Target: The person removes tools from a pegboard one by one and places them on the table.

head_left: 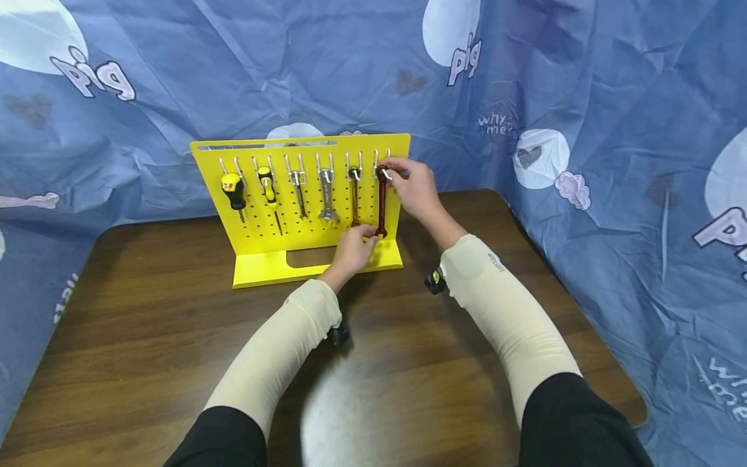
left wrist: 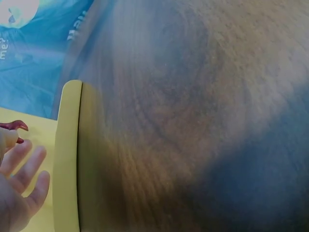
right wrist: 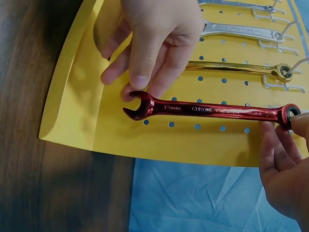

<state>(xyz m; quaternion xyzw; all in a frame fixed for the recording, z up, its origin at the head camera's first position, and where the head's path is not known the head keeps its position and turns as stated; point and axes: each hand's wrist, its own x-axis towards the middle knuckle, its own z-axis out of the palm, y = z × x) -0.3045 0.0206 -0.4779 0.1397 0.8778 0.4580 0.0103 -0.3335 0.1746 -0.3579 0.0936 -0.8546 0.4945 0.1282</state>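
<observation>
A red combination wrench (right wrist: 207, 109) hangs at the right end of a yellow pegboard stand (head_left: 262, 243). My right hand (head_left: 415, 188) pinches its ring end between thumb and fingers, right at the hook. Down at its open end, my left hand (head_left: 354, 250) has thumb and index finger on the tip of the wrench, the other fingers spread loosely. Beside it hangs a gold wrench (right wrist: 227, 66), partly behind the left hand in the right wrist view. In the left wrist view only the open end of the red wrench (left wrist: 17, 125) shows, by the fingertips.
Further left on the pegboard hang an adjustable wrench (head_left: 327, 194), a silver wrench (head_left: 300, 194) and two yellow-black screwdrivers (head_left: 233, 189). The stand is on a brown wooden table (head_left: 175, 337), with a blue printed cloth (head_left: 222, 84) behind and at the sides.
</observation>
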